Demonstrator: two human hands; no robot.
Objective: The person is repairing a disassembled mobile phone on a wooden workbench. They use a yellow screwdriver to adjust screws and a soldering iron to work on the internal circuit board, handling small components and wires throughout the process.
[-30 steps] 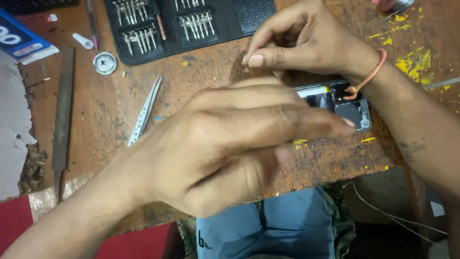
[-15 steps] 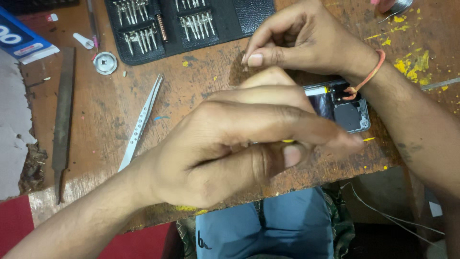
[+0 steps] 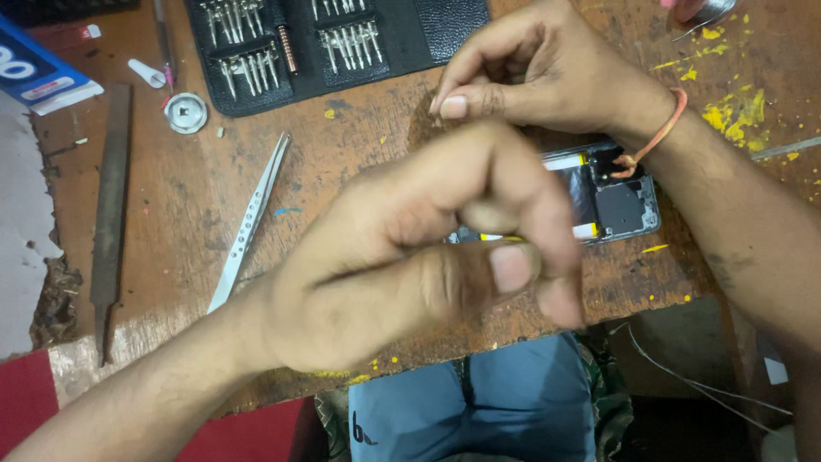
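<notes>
Scuffed brown wood, flecked with yellow crumbs, makes up the worktop (image 3: 342,162) seen from the head camera, where a person bends over an opened phone (image 3: 611,201) lying back-up at about 2 o'clock from the frame's centre, its dark inner plates and a silvery panel exposed. Left hand (image 3: 410,257), blurred and nearest the lens, is curled with thumb pressed toward the fingertips, its grip nearly closed; whether it pinches anything cannot be told, though a thin yellow sliver shows just beneath it at the phone's near edge. Right hand (image 3: 539,73), a coral band (image 3: 658,128) round its wrist, hovers at 12 o'clock above the phone's far edge, fingers bunched tight around something too small to make out, likely so as to steady fine work over the device. Black fold-out case (image 3: 333,43) lies open at 11 o'clock, its slots holding rows of small metal driver bits and one copper-coloured piece, kept within easy reach. Steel tweezers (image 3: 252,218) lie slantwise at 9 o'clock, apart from both hands; beyond them a long dark file (image 3: 109,214) runs along the worktop's left edge, with a small round metal cap (image 3: 186,112) near the case and a blue box (image 3: 38,73) at 10 o'clock
</notes>
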